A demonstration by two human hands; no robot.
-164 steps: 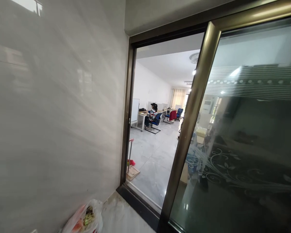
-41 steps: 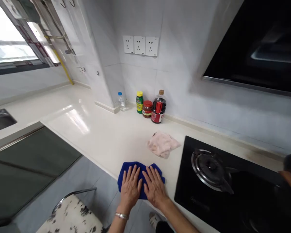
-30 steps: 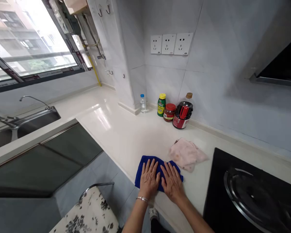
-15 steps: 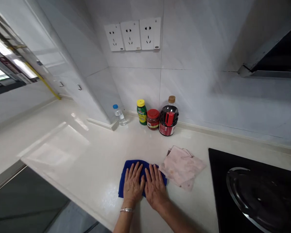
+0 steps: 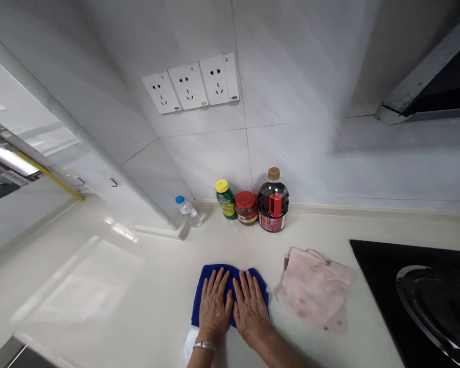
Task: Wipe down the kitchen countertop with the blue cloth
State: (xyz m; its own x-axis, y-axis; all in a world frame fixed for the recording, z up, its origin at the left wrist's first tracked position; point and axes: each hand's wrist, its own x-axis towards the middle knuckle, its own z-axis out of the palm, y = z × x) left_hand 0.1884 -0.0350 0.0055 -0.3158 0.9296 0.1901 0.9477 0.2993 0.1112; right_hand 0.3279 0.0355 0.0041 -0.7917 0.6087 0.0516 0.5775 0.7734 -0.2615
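Observation:
A folded blue cloth (image 5: pixel 230 276) lies flat on the white countertop (image 5: pixel 153 306). Pressed onto its left half is my left hand (image 5: pixel 215 306), fingers stretched out, with a silver bracelet at the wrist. My right hand (image 5: pixel 252 312) rests flat on the right half, fingers extended, its thumb close to the left one. Both palms hide the middle and near edge of the cloth. To the right of my right hand, apart from the blue cloth, a stained pink cloth (image 5: pixel 316 289) is spread on the counter.
Against the tiled wall stand a clear water bottle (image 5: pixel 189 212), a green bottle with yellow cap (image 5: pixel 226 200), a red-lidded jar (image 5: pixel 246 208) and a large dark sauce bottle (image 5: pixel 273 204). A black gas hob (image 5: pixel 383 276) is at right, a range hood (image 5: pixel 425 82) above.
The view has tilted and shifted. The hands and blue cloth now lie farther from the pink cloth, having slid left along the counter; both hands stay flat on it.

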